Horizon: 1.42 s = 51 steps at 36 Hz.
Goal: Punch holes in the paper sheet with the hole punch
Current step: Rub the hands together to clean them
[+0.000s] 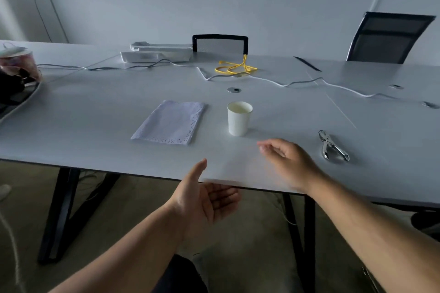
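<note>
Both forearms are bare, with no sleeves, watch or rings showing near the table (95,140) edge. The left hand (204,200) and right hand (288,162) are ungloved. Dark trousers cover the lap below that edge.

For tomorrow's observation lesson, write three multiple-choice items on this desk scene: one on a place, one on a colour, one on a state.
1. Where does the hole punch lie?
A. right of the paper cup
B. on the paper
C. inside the cup

2. What colour is the coiled cable?
A. red
B. yellow
C. green

3. What are the hands holding?
A. the punch
B. the cup
C. nothing

Answers: 1 A, it lies on the table beyond the right hand. 2 B, plainly yellow. 3 C, left hand and right hand are open and empty.
</note>
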Tool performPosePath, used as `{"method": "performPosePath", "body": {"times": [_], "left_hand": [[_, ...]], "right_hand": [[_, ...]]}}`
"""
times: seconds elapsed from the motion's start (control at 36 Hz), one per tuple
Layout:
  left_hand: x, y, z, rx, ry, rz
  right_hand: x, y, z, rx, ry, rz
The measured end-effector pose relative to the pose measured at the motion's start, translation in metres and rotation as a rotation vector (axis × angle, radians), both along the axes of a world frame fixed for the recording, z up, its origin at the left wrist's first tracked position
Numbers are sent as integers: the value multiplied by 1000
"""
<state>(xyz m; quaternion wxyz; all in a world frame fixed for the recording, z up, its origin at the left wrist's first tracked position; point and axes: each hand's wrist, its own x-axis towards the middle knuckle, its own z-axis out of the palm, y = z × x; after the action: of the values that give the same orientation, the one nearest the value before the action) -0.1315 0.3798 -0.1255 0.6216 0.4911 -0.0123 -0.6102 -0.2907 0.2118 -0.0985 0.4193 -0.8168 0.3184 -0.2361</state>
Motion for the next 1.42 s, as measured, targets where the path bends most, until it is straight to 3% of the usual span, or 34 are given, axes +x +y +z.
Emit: {"method": "performPosePath", "body": {"times": [0.08, 0.14, 0.28, 0.39, 0.53, 0.64, 0.72, 0.83, 0.92, 1.08, 1.33, 1.42], "left_hand": [[-10, -3, -1, 3, -1, -5], [-17, -9, 1, 11, -10, -7], [-31, -19, 3, -18, 32, -33], [-40, -16, 10, -55, 46, -68], [-42, -11, 15, -17, 32, -10], [-36, -11, 35, -83, 20, 70], [-25, -22, 56, -130, 25, 165], [-4, -45, 85, -226, -4, 285], [15, -69, 108, -287, -63, 332], [47, -138, 131, -328, -309, 345], [54, -201, 107, -307, -1094, 80], [54, -202, 101, -345, -1182, 2]], "right_hand": [[-22, -35, -5, -246, 374, -193], [-31, -34, -11, -365, 475, -175], [-21, 34, -14, -395, 318, 158], [-10, 66, 1, -107, 229, 444], [5, 21, 20, 329, -91, 228], [18, -24, 28, 455, -269, -18], [29, -50, 16, 412, -284, -145], [30, -64, -8, 79, -129, -244], [29, -66, -13, -41, -111, -248], [31, -70, -19, -53, -117, -246], [30, -74, -16, -72, -134, -218], [30, -73, -17, -93, -123, -203]]}}
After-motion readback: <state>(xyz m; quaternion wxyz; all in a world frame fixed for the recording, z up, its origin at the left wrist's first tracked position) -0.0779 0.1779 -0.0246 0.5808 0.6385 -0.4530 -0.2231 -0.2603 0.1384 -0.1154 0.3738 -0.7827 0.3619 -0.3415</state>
